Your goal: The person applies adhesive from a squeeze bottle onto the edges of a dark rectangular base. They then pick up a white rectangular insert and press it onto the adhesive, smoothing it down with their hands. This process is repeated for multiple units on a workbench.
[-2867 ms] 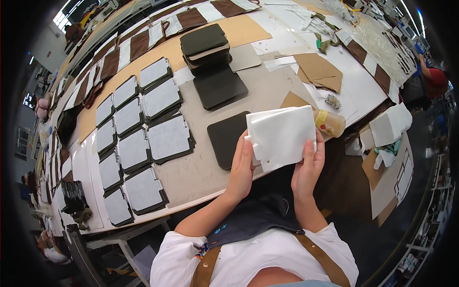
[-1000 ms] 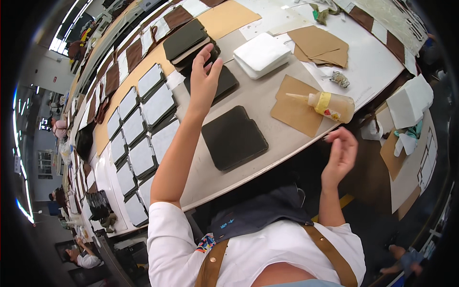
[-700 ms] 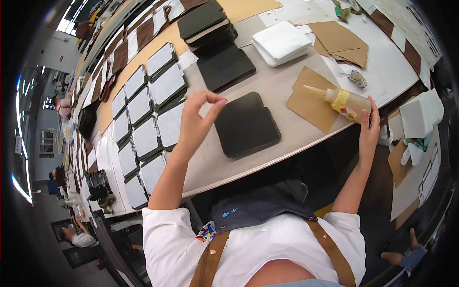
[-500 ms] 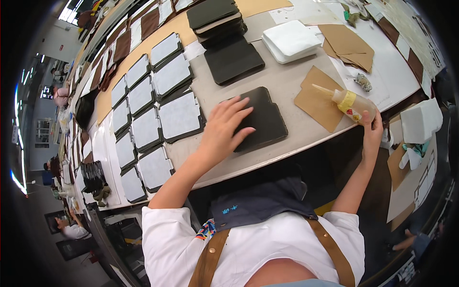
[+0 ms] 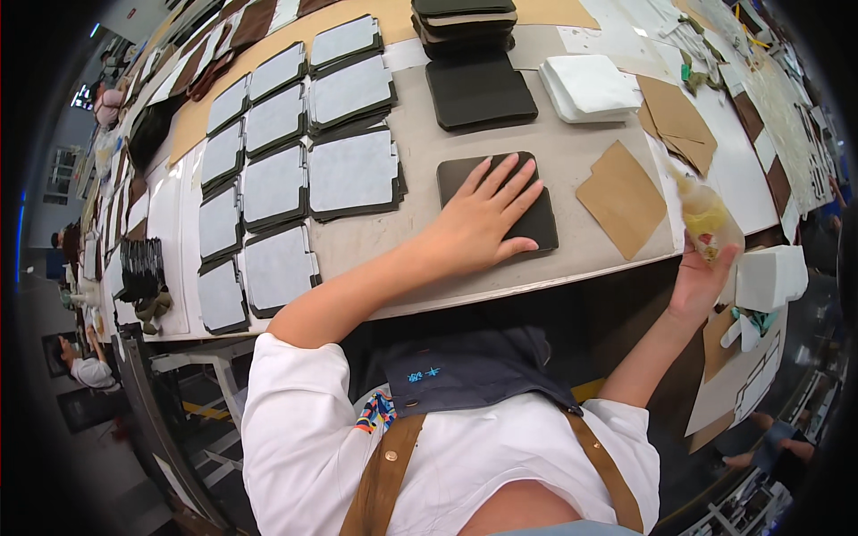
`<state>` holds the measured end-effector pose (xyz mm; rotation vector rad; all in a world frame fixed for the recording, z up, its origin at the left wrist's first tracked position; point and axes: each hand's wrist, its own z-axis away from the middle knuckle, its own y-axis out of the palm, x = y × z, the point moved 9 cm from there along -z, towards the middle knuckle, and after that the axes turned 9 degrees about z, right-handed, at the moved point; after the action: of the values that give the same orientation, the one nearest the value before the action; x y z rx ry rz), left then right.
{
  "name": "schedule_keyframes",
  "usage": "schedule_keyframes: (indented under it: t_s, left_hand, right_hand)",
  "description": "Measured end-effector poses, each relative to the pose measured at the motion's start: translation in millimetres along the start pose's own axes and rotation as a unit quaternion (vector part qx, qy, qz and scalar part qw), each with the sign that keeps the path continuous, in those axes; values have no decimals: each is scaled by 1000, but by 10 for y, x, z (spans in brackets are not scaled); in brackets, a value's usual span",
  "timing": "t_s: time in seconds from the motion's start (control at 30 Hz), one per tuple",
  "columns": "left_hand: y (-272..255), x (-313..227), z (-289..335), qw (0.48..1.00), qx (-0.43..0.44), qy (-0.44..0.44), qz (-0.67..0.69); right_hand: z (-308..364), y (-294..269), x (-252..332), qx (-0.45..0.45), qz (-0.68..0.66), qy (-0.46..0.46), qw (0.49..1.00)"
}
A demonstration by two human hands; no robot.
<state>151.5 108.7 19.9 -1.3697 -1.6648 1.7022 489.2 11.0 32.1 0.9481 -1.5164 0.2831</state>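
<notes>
My left hand (image 5: 487, 214) lies flat, fingers spread, on a dark, round-cornered leather-like panel (image 5: 544, 221) near the table's front edge. At the right, my right hand (image 5: 702, 279) is closed around a translucent squeeze bottle (image 5: 706, 217) with a yellow label. Its pointed nozzle is blurred and tilts up, away from me. Between the two hands a tan card (image 5: 623, 201) rests on the table. Beyond the panel lies another dark panel (image 5: 483, 94), in front of a tall pile of dark pieces (image 5: 465, 36). What lies beneath my left palm is hidden.
Several stacks of dark-edged pieces with pale grey tops (image 5: 351, 170) fill the table's left. White padded sheets (image 5: 590, 87) and more tan cards (image 5: 684, 134) lie at the far right. A white block (image 5: 770, 277) stands beside my right hand. Co-workers appear at the far left.
My view has shifted, moving the table's contents in the picture. My left hand now lies further over the dark panel. My right hand has turned the bottle's nozzle from pointing left to more upright.
</notes>
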Motion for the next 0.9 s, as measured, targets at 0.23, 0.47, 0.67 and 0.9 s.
schedule_keyframes:
  t_s: [0.23,0.47,0.67,0.9]
  left_hand:
    - [35,-786,552,941,90,133,299]
    - [-455,-291,473,954,-85,11,287]
    - [-575,49,651,940,-170,-75,288]
    - [-877,424,950,881,-377,-114,262]
  right_hand:
    - [378,1112,295,122,173,-107,971]
    - [463,1242,185,117,148,-73,979]
    - [553,1396,171,124,239,-117,956]
    - [525,1432,85,107,255,-114,954]
